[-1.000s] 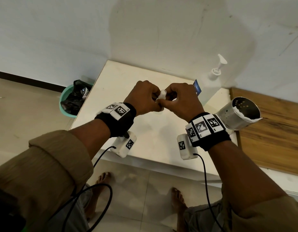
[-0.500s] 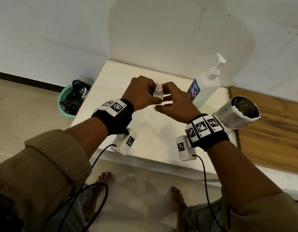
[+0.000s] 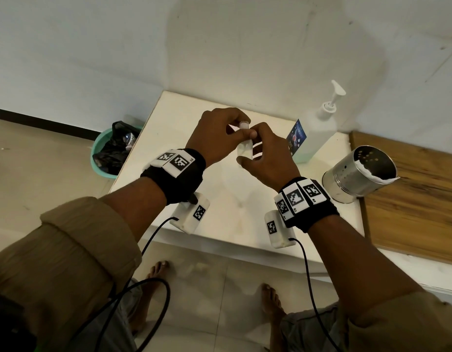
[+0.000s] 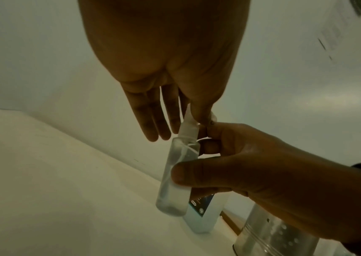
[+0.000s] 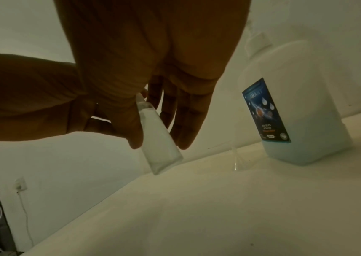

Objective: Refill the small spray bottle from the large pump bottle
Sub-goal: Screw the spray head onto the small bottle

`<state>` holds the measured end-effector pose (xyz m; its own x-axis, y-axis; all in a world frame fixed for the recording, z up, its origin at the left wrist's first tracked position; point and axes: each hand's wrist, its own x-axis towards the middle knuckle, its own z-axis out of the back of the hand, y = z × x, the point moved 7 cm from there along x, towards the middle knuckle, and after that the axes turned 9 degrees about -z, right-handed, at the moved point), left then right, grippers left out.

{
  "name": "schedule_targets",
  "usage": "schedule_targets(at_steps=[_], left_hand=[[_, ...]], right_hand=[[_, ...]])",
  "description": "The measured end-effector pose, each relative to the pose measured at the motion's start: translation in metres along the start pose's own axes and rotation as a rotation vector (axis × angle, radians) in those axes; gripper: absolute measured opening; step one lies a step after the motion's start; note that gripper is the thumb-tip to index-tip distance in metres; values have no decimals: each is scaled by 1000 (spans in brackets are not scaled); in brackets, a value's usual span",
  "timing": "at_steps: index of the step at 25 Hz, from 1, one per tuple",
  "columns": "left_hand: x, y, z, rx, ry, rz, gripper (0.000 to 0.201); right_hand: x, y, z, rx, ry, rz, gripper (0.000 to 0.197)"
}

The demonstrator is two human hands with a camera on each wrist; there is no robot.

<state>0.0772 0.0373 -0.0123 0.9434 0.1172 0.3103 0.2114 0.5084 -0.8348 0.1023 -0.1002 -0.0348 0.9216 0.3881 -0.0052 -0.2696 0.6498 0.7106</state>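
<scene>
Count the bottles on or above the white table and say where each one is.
2. The small spray bottle is held above the table between the left hand and right hand. The large pump bottle stands at the table's back right, by the wall.

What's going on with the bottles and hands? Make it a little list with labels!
small spray bottle: held above the table, clear, some liquid inside
left hand: pinches the bottle's white top
right hand: grips the bottle's body
large pump bottle: upright on the table by the wall, untouched
metal cup: right of the pump bottle
</scene>
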Motion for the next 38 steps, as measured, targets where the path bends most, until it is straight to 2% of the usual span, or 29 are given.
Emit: schedule_targets(at_steps=[3,6,9,14,19,24,33,38], left_hand=[[0,-2,1,-8,-4,-17,18],[1,0,4,-85,-35,22,21],[3,0,7,-99,-59,33,15],[4,4,11,-153,-88,33,8],[5,-1,9,-160,-41,-2,7],[5,-4,9,-188,-15,9,8],[2,3,9,-61,-135,72,19],[0,0,10,-119,-143,113,27]], right_hand=[[0,0,-1,11,-2,-2,47],[0,-1,1,57,7,-25,47],[-2,2,2,106,7,-37,44],[-1,9,0,57,50,-19,48],[2,7,0,39,135,-43,49],[5,2,2,68,210,-64,41],[2,11,2,-28,89,7,42],[2,12,7,-25,31,28,43]])
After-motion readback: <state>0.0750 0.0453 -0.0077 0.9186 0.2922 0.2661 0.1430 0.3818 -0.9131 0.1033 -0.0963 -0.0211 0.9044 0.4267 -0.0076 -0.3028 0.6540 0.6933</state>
